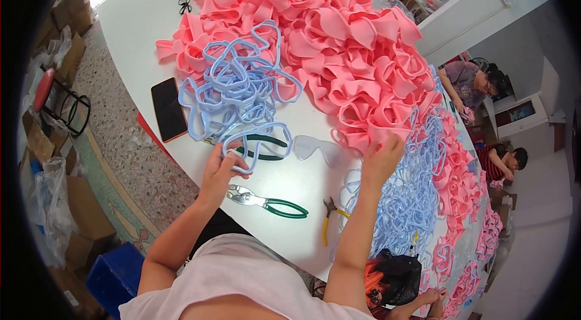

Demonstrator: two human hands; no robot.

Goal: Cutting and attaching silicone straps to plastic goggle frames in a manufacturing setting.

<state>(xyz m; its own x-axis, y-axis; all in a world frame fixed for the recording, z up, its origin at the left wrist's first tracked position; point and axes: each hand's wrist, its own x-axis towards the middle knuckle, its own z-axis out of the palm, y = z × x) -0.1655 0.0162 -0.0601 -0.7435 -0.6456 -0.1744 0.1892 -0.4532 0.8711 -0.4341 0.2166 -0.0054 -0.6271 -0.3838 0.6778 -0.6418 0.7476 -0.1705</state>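
Observation:
My left hand (220, 173) is closed on a light blue loop (286, 132), a thin soft band that stretches out to the right over green-handled pliers (266, 155). Behind it lies a tangled heap of similar blue loops (239, 93). My right hand (381, 159) is at the near edge of a big pile of soft pink pieces (339, 47), its fingers pinched on a pink piece (363, 137). Between the hands rests a clear, goggle-shaped plastic piece (315, 148). A second pair of green-handled pliers (272, 204) lies just below my left hand.
Yellow-handled cutters (330, 217) lie near my right forearm. A dark phone (169, 109) sits by the white table's (136, 35) left edge. More blue loops (402, 205) spread to the right, beside a black plastic bag (396, 274). Other people (475, 87) work along the right side.

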